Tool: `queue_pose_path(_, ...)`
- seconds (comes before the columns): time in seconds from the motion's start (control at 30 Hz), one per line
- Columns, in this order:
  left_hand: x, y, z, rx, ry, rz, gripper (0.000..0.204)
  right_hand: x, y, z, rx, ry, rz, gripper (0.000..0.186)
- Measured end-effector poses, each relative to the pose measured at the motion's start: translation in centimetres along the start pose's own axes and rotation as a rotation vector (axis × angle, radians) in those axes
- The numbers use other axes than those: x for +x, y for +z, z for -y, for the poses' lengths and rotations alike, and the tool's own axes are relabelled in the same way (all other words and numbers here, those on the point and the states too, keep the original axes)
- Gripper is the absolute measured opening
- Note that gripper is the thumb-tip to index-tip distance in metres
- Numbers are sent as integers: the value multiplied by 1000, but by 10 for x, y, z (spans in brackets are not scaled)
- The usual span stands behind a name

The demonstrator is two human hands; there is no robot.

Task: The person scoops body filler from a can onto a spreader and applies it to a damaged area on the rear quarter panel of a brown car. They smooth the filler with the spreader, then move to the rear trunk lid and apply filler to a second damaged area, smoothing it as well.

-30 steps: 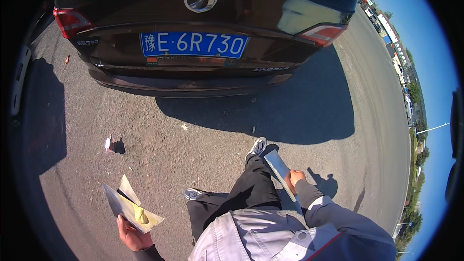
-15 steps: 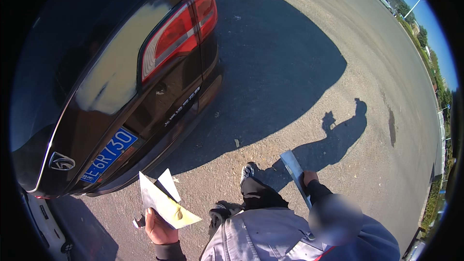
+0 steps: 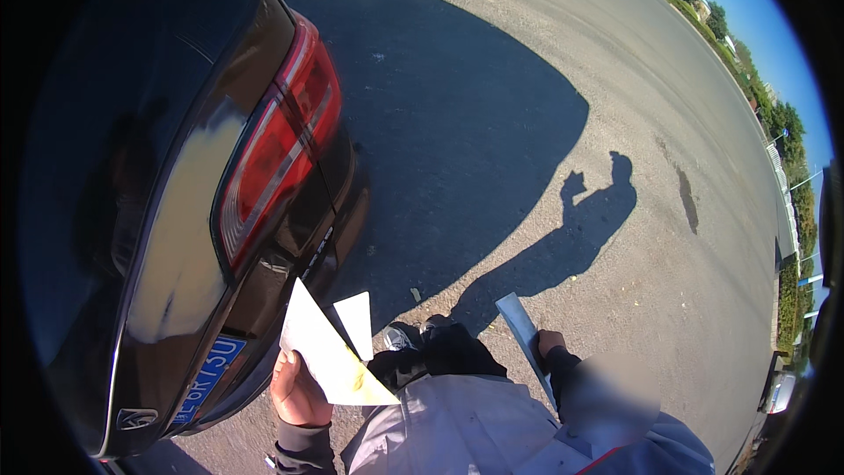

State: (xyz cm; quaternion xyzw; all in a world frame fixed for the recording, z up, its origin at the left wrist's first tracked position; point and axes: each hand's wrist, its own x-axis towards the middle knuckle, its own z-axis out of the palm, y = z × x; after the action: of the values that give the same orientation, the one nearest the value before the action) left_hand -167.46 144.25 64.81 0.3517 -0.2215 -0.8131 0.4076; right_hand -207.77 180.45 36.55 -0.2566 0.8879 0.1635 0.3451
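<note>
Head view, left hand [image 3: 297, 391]: fingers clenched on pale yellow paper sheets [image 3: 330, 361], held just beside the dark car [image 3: 176, 211], near its red tail light [image 3: 277, 154] and blue plate [image 3: 209, 376]
Head view, right hand [image 3: 551, 343]: fingers grasping a flat grey strip [image 3: 525, 334] (its kind is unclear), edge-on above the asphalt [image 3: 615, 123]
Doing it well: probably keep the sheets pinched firmly; hold both clear of the paintwork

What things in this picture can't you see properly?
Head view only:
- Right hand: its fingers are hidden behind the long flat grey thing it holds.
- Left hand: its grip is covered by the pale papers.
- Blue plate on the dark car: partly hidden by the car's curve.
- Right forearm: blurred.
</note>
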Motion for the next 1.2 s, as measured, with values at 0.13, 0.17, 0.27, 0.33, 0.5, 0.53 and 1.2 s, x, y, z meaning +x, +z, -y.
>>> queue_pose_path(0.13,28,11,-12,13,12,9,50,-12,-12,14,51,-42,-38,34)
queue_pose_path(0.17,32,14,-13,34,30,5,50,-13,-16,15,55,-18,-34,34)
queue_pose_path(0.27,42,19,-15,-17,-51,48,49,-16,-22,9,22,50,-36,34)
queue_pose_path(0.33,47,23,-14,-16,-63,12,49,-17,-24,5,48,74,-17,34)
queue_pose_path(0.5,62,33,-5,2,-92,17,46,-3,-38,4,192,153,-39,38)
queue_pose_path(0.53,67,35,-3,-2,-99,17,46,4,-45,5,252,184,-62,40)
queue_pose_path(1.2,205,242,104,-51,-31,-2,38,184,-160,-151,628,269,-47,63)
